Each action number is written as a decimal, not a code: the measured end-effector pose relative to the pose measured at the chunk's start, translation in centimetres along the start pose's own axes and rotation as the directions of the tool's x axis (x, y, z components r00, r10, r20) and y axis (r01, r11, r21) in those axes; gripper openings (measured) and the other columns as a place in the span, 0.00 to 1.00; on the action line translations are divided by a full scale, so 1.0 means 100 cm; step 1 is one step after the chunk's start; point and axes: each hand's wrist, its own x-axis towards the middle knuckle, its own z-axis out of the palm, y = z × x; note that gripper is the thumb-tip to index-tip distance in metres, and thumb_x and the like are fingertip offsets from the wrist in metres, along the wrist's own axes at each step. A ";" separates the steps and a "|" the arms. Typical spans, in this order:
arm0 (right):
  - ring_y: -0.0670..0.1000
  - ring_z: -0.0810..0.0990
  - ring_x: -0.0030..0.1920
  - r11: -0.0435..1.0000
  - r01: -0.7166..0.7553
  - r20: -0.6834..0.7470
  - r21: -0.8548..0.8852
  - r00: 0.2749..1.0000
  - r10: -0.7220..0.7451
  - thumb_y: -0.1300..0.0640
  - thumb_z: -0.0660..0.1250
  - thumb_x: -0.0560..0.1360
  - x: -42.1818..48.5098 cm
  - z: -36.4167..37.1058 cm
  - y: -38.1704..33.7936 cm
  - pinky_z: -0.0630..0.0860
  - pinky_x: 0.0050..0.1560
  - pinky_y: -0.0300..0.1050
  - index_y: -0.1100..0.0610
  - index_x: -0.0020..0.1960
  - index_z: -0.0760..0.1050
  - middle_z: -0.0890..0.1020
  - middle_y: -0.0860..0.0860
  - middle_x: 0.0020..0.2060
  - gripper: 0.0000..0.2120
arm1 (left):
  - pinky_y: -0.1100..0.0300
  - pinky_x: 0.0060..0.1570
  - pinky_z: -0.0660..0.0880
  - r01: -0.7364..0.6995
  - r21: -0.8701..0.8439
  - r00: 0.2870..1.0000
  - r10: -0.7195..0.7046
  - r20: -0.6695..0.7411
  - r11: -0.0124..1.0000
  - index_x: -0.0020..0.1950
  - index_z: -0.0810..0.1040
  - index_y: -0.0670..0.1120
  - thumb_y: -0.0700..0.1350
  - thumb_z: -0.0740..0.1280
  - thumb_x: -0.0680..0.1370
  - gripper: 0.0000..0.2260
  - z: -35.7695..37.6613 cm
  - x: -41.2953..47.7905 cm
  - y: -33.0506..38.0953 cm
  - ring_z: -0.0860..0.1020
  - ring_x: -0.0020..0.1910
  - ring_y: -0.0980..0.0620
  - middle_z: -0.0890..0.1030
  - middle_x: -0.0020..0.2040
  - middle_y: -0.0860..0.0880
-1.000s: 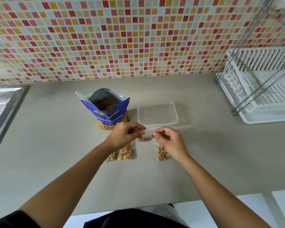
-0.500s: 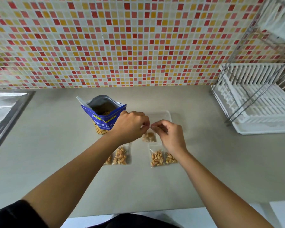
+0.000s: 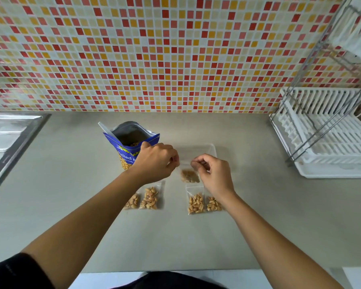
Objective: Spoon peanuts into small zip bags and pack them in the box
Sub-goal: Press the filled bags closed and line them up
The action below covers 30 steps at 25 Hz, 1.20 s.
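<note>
Since all is carried by it, plain grey counter: four filled bags are laid near the hands.
Blue foil peanut pouch: stood open, behind the left hand.
Clear rectangular plastic box: set just beyond the right hand, the nearer one.
Small clear zip bag of peanuts: held up between both hands, top edge running left to right, box directly behind it.
Fingers: pinched on the bag's top corners; sealing is judged under way.
</note>
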 end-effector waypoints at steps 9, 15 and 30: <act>0.46 0.82 0.40 0.977 -0.140 0.120 0.163 0.985 0.121 0.55 0.70 0.73 0.003 0.000 0.009 0.78 0.45 0.38 0.53 0.42 0.80 0.83 0.45 0.36 0.02 | 0.62 0.46 0.73 0.180 -0.392 0.984 -0.160 0.084 0.902 0.57 0.76 0.46 0.51 0.67 0.75 0.14 0.014 -0.012 -0.002 0.78 0.47 0.55 0.77 0.48 0.54; 0.50 0.83 0.41 0.858 -0.410 0.188 0.309 0.911 0.367 0.55 0.71 0.72 -0.004 0.022 0.033 0.79 0.54 0.52 0.53 0.42 0.80 0.85 0.52 0.39 0.02 | 0.53 0.48 0.75 0.565 -0.779 0.813 -0.343 0.471 0.270 0.57 0.73 0.45 0.40 0.69 0.75 0.12 0.067 -0.044 0.009 0.78 0.41 0.50 0.78 0.41 0.49; 0.56 0.73 0.54 0.844 0.035 0.250 -0.535 0.961 0.118 0.54 0.66 0.73 -0.014 0.076 0.065 0.72 0.52 0.48 0.53 0.57 0.76 0.80 0.51 0.53 0.13 | 0.52 0.51 0.74 0.564 -0.341 0.826 -0.510 0.241 0.752 0.57 0.75 0.40 0.45 0.65 0.76 0.13 0.106 -0.052 -0.001 0.78 0.51 0.41 0.80 0.52 0.40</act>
